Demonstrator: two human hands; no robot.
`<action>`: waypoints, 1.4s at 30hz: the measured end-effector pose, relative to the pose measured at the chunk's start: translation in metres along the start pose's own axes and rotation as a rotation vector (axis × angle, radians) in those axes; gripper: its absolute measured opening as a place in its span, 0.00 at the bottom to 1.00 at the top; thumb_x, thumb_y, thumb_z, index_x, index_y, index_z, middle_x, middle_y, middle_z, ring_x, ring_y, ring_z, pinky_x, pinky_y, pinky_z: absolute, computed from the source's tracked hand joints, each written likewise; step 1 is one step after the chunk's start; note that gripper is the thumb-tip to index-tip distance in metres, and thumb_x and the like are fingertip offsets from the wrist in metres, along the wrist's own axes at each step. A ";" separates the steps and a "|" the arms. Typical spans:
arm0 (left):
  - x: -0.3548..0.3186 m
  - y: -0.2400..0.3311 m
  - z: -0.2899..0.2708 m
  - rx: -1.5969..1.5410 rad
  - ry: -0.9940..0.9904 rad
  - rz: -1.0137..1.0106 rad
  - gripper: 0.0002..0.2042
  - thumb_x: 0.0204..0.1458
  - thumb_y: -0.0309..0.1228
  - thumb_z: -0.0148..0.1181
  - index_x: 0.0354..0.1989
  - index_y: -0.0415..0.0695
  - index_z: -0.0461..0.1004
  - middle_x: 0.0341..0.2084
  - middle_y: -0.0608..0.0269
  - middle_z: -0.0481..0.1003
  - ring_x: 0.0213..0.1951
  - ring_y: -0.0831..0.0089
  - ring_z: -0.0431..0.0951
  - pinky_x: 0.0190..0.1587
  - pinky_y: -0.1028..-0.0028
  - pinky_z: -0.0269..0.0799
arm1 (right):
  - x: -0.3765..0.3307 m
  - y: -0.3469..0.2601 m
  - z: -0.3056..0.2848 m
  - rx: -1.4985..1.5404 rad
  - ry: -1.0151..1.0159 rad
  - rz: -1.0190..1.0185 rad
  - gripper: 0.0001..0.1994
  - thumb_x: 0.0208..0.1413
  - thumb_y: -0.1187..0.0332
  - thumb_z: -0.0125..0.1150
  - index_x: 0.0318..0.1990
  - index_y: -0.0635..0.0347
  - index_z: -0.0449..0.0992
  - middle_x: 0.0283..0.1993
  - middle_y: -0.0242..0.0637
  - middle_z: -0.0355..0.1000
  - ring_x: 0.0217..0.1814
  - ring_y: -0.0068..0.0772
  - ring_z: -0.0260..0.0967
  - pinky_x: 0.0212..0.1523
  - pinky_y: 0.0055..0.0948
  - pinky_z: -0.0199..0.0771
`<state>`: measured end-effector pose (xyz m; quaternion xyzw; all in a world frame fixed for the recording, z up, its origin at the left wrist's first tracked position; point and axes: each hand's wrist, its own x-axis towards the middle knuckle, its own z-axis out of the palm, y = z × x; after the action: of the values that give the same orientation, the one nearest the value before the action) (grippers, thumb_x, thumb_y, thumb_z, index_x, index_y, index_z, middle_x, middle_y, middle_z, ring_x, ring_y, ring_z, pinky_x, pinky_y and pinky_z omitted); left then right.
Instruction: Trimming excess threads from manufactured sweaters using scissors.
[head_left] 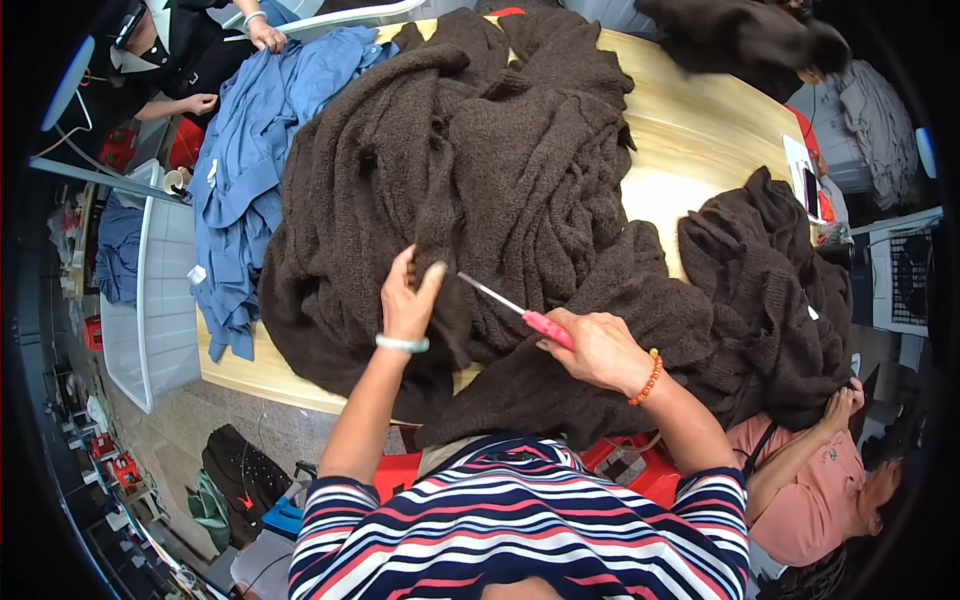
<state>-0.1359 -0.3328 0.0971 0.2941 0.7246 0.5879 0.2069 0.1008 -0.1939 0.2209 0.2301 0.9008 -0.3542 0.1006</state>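
A large heap of dark brown knitwear point(540, 170) covers the middle of the table in front of me. My right hand point(605, 350) is closed round a pink-handled tool point(548, 328) with a thin metal shaft. The shaft points up and left toward my other hand, and its tip is too small to make out. My left hand point(407, 305) is over the near part of the heap, thumb and forefinger apart, with brown knit right beside them. Whether the fingers touch the knit I cannot tell.
Blue garments point(245, 180) lie at the left, where a person in black handles them. A white plastic bin point(165, 300) stands beside the table point(690, 140). At right, a person in pink point(805, 480) holds another brown knit point(760, 290). Far right, more brown cloth point(740, 35) is blurred.
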 end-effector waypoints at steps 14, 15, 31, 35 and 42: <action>-0.058 -0.041 0.009 -0.538 0.012 -0.446 0.12 0.57 0.25 0.59 0.47 0.33 0.75 0.42 0.63 0.77 0.42 0.77 0.75 0.48 0.77 0.70 | -0.041 -0.008 0.021 -0.124 -0.169 -0.087 0.13 0.54 0.57 0.59 0.37 0.59 0.74 0.23 0.50 0.74 0.30 0.54 0.75 0.32 0.48 0.73; -0.062 -0.040 0.010 -0.542 0.014 -0.444 0.12 0.57 0.25 0.59 0.47 0.33 0.75 0.42 0.63 0.77 0.42 0.77 0.75 0.48 0.77 0.70 | -0.046 -0.009 0.023 -0.131 -0.196 -0.098 0.13 0.54 0.58 0.59 0.37 0.59 0.74 0.22 0.50 0.73 0.29 0.54 0.75 0.32 0.48 0.74; -0.105 -0.021 0.004 -0.811 0.018 -0.616 0.11 0.56 0.26 0.61 0.46 0.38 0.75 0.40 0.63 0.78 0.41 0.74 0.77 0.48 0.72 0.73 | -0.059 -0.023 0.022 -0.129 -0.126 0.061 0.15 0.55 0.55 0.60 0.42 0.55 0.74 0.27 0.51 0.75 0.33 0.56 0.75 0.36 0.49 0.74; -0.131 -0.002 -0.008 -0.660 -0.096 -0.526 0.07 0.55 0.27 0.64 0.37 0.38 0.76 0.33 0.70 0.76 0.35 0.82 0.73 0.40 0.78 0.70 | -0.052 -0.025 0.016 -0.039 -0.001 0.107 0.13 0.55 0.61 0.60 0.43 0.58 0.73 0.29 0.52 0.74 0.36 0.58 0.73 0.37 0.47 0.73; -0.152 -0.154 -0.175 0.202 0.862 -0.469 0.10 0.46 0.29 0.70 0.34 0.37 0.81 0.30 0.60 0.79 0.32 0.72 0.76 0.41 0.72 0.73 | -0.043 -0.033 0.024 -0.032 -0.047 0.076 0.13 0.54 0.63 0.61 0.43 0.59 0.73 0.28 0.52 0.72 0.35 0.58 0.73 0.36 0.45 0.72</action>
<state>-0.1643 -0.5833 -0.0208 -0.1277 0.8442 0.5204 -0.0144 0.1229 -0.2469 0.2380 0.2541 0.8943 -0.3412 0.1388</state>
